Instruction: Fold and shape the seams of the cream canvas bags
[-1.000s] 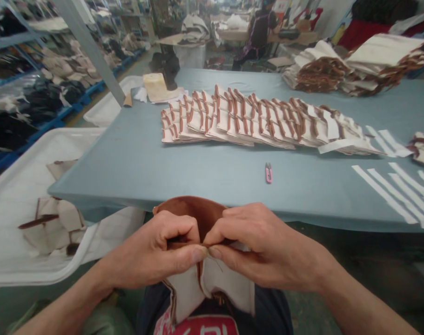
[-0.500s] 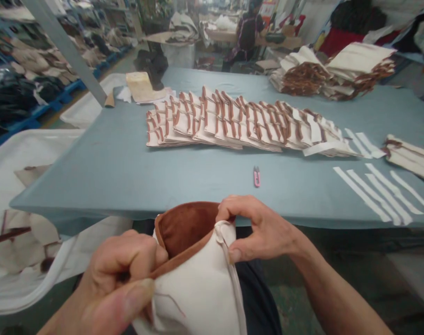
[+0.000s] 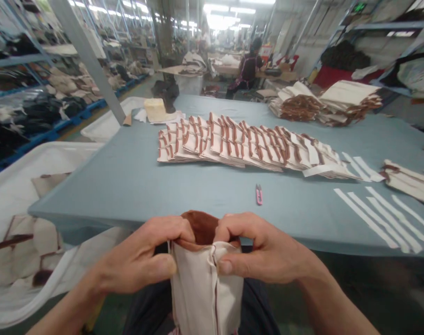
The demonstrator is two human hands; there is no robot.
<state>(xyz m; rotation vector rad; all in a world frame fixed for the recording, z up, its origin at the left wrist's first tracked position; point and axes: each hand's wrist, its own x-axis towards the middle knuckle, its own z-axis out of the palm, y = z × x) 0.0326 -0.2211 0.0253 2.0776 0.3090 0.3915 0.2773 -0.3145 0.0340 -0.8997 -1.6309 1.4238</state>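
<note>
- The left hand (image 3: pixel 138 258) and right hand (image 3: pixel 264 249) were closed on opposite sides of the top edge of a cream cloth bag (image 3: pixel 206 284), thumbs outside.
- The bag hung between the hands, long axis upright, brown-lined mouth pointing up.
- Just ahead of the grip lay a blue table (image 3: pixel 128 200), bearing pink snips (image 3: pixel 259 194), a row of bags (image 3: pixel 232 144) and, ahead right, white strips (image 3: pixel 375 218).
- A white bin (image 3: pixel 9 298) stood left of the grip.

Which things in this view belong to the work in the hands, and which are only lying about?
In the work: left hand, right hand, cream fabric piece with brown lining.
Lying about: pink thread snips, white fabric strips.
</note>
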